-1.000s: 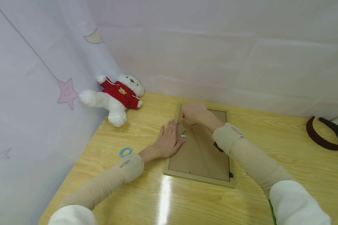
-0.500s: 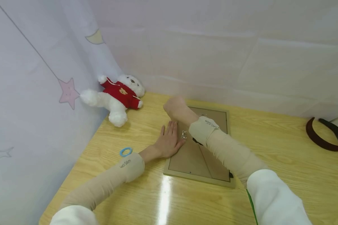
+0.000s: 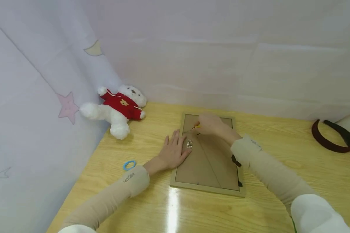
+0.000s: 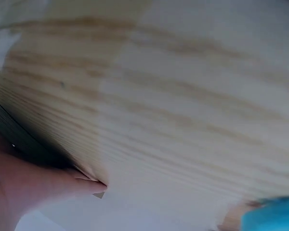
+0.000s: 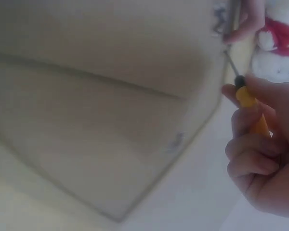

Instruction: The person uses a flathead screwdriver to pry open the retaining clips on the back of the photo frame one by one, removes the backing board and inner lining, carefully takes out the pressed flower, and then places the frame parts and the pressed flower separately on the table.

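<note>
A picture frame [image 3: 195, 174] lies face down on the wooden table, its brown backing and metal hanger [image 3: 189, 144] upward. My left hand [image 3: 172, 151] rests on its left edge with the fingers extended, the thumb beside the hanger. Over the upper part of the backing, my right hand [image 3: 213, 124] grips a small screwdriver. In the right wrist view the fingers curl round the screwdriver's yellow handle [image 5: 248, 98]. Its thin shaft points at the frame's edge close to the left fingertips; whether the tip touches is too blurred to tell. A black tab [image 3: 236, 160] sits at the right edge.
A white teddy bear [image 3: 121, 108] in a red top lies at the back left against the curtain. Left of the frame is a blue ring [image 3: 129, 165]. A dark headband [image 3: 332, 147] lies at the far right.
My right hand went left to beyond the frame's left edge, then came back right over the backing with the screwdriver. The left hand has stayed on the frame; the head view has tilted slightly.
</note>
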The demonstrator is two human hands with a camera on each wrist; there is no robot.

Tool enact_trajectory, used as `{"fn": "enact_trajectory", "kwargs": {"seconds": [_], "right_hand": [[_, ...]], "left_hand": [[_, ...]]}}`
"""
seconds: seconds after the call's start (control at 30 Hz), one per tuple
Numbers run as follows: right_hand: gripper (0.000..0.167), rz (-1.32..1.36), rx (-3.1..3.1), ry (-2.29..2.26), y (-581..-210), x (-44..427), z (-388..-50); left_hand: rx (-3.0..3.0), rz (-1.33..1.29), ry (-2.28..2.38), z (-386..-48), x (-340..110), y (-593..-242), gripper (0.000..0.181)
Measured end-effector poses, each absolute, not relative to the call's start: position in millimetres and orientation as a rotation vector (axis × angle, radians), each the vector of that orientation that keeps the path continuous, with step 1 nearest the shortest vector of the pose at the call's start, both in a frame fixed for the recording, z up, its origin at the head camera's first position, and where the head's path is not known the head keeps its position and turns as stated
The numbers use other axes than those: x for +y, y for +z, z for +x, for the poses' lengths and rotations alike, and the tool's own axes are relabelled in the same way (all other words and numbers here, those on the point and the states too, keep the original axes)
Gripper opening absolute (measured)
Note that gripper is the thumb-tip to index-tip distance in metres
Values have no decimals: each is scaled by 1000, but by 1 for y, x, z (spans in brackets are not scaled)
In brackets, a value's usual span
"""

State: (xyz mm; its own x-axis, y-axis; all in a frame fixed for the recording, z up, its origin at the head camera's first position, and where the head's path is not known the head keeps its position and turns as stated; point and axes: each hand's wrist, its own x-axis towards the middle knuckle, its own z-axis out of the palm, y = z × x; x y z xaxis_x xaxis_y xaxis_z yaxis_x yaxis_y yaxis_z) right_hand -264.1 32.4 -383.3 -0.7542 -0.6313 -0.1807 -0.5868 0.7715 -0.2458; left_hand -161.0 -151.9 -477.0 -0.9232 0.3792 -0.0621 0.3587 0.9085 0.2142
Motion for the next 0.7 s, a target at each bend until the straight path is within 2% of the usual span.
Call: {"fn": "enact_trajectory", "kwargs": {"seconds": [0.27,0.5,0.7], "right_hand": [[32,-1000,2675,-652,-409,103,-230],[17,-1237,2410,-635,-405,121,-206],[10,-1214,2211,-612,-406,122,-200]], "left_hand": [[3018,539,37,-159,-143,-472,78],[3017,544,-1,-161,-146,-470,79],[2967,495,89,-151,-140,-460,76]]}}
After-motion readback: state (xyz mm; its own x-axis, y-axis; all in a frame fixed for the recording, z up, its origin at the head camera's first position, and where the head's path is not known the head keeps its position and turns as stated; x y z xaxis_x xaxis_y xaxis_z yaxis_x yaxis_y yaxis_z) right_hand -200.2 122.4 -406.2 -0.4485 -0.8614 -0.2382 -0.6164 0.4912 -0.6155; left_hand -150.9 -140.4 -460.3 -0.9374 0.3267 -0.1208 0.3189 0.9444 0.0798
